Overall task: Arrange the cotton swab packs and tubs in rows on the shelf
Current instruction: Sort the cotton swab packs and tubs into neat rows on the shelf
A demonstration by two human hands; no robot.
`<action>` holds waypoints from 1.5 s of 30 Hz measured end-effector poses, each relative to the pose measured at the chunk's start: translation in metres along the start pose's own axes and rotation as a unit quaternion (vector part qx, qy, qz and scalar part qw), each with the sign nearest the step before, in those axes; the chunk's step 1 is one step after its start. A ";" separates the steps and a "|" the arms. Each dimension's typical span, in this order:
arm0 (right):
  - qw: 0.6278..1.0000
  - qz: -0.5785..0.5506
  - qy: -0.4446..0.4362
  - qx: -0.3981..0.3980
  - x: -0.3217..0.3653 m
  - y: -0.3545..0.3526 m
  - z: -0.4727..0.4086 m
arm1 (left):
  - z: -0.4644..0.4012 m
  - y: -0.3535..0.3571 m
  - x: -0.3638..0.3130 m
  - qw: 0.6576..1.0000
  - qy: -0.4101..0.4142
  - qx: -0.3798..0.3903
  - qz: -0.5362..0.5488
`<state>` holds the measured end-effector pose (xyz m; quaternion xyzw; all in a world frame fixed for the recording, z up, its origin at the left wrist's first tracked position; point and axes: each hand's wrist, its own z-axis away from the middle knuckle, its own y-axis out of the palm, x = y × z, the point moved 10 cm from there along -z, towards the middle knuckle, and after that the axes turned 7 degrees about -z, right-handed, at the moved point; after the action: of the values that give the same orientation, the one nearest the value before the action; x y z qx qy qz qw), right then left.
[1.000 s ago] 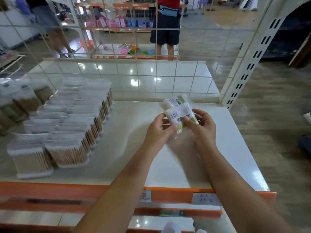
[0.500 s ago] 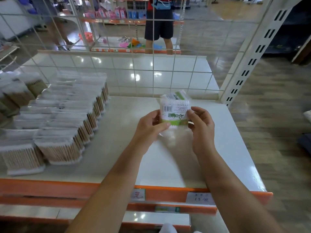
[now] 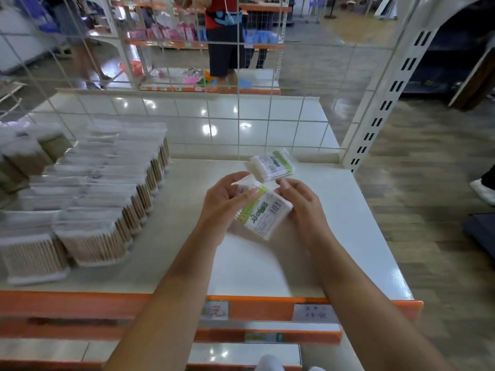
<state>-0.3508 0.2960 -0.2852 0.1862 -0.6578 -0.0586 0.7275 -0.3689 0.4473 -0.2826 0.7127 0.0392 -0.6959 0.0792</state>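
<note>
A small cotton swab pack with a green label (image 3: pixel 263 211) is tilted just above the white shelf (image 3: pixel 254 266). My left hand (image 3: pixel 222 202) pinches its upper left corner, and my right hand (image 3: pixel 302 207) curls round its right end. A second pack of the same kind (image 3: pixel 272 164) sits just beyond my fingertips, near the shelf's back. It is apart from both hands, and I cannot tell whether it rests on the shelf. Rows of clear tubs of wooden swabs (image 3: pixel 107 199) fill the shelf's left half.
A white wire mesh (image 3: pixel 238 124) closes the back of the shelf. A slotted upright post (image 3: pixel 385 103) stands at its right rear corner. An orange rail with price labels (image 3: pixel 214 309) runs along the front edge. A person (image 3: pixel 225 36) stands behind the mesh in the far aisle.
The two packs were held together between my hands. Now they are apart: one is farther back, and the other has tipped down between my hands.
</note>
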 end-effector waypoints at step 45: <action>0.970 0.175 -0.128 -0.106 0.014 -0.017 0.004 | 0.003 0.015 0.004 0.999 -0.023 0.048 0.004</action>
<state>-0.3503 0.2745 -0.2775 -0.0190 -0.7578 -0.0237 0.6518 -0.3694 0.4314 -0.2862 0.6995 0.0010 -0.7130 0.0483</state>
